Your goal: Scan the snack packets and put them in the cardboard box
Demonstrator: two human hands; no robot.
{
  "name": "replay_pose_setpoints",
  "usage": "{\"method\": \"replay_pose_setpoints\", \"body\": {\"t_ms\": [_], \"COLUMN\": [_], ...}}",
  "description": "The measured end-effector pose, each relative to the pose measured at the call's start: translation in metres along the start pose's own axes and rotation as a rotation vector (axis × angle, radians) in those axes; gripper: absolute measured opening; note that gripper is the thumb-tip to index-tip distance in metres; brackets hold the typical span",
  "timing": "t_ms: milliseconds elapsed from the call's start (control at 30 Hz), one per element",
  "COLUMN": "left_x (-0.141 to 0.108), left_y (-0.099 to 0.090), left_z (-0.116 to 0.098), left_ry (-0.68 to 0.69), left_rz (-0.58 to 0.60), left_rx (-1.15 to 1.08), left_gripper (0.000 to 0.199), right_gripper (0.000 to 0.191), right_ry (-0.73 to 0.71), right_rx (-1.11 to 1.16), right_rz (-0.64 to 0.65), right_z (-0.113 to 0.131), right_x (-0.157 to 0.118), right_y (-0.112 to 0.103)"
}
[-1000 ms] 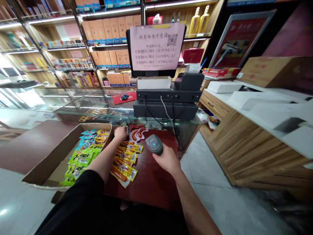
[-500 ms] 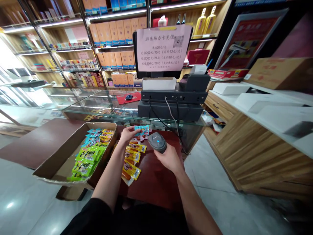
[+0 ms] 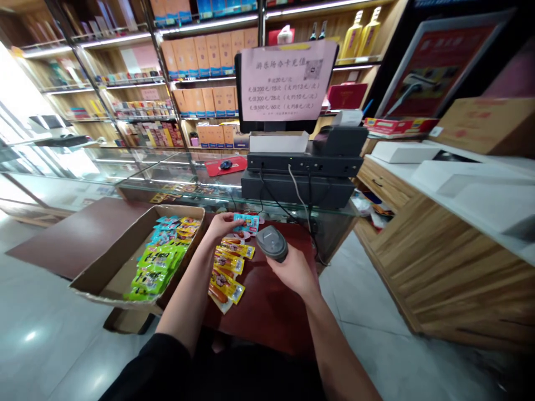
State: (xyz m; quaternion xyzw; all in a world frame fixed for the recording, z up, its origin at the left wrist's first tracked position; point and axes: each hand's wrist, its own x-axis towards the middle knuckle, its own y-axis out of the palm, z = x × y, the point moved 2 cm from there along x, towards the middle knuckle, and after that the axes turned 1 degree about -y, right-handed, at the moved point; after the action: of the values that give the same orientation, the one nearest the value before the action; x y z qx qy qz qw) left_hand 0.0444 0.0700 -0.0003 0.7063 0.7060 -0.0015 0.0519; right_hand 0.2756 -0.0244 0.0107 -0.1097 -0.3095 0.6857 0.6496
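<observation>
My left hand (image 3: 222, 226) pinches a small blue packet (image 3: 247, 223) above the far part of the dark red table (image 3: 267, 301). Wrapped in my right hand (image 3: 292, 270) is a grey handheld scanner (image 3: 271, 243), its head close to the packet's right and a little nearer to me. Yellow sausage packets (image 3: 228, 284) lie in a row on the table below my left hand. To the left, a cardboard tray (image 3: 104, 262) holds green packets (image 3: 156, 264), blue packets (image 3: 163, 231) and some yellow ones.
Behind the table stand a glass counter (image 3: 167, 172), a black cash drawer (image 3: 292, 189) with hanging cables, and a screen covered by a pink sign (image 3: 288, 83). A wooden cabinet (image 3: 455, 262) is at the right. A smaller box (image 3: 127, 321) sits below the tray.
The whole view has shifted slightly, so most things appear further right. The blue light on the scanner's top no longer shows. Both hands keep their holds.
</observation>
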Motion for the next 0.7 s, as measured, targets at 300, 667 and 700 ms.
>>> {"method": "replay_pose_setpoints", "body": {"t_ms": [300,667,700], "left_x": [-0.031,-0.044,-0.044], "left_y": [-0.129,-0.274,-0.277], "left_z": [-0.074,-0.033,-0.028], "left_ry": [0.071,-0.238,-0.256], "left_rz": [-0.244,-0.525,-0.521], "left_rx": [0.116,0.503,0.542], "left_gripper": [0.047,0.045,0.044], "right_gripper": [0.031,0.028,0.026], "right_ry": [-0.132,-0.294,-0.291], "right_rx": [-0.059,-0.083,-0.091], "right_rz": [0.179,0.298,0.300], "right_z": [0.043,0.103,0.104], "right_x": [0.018,0.031,0.032], "right_y": [0.046,0.117,0.122]}}
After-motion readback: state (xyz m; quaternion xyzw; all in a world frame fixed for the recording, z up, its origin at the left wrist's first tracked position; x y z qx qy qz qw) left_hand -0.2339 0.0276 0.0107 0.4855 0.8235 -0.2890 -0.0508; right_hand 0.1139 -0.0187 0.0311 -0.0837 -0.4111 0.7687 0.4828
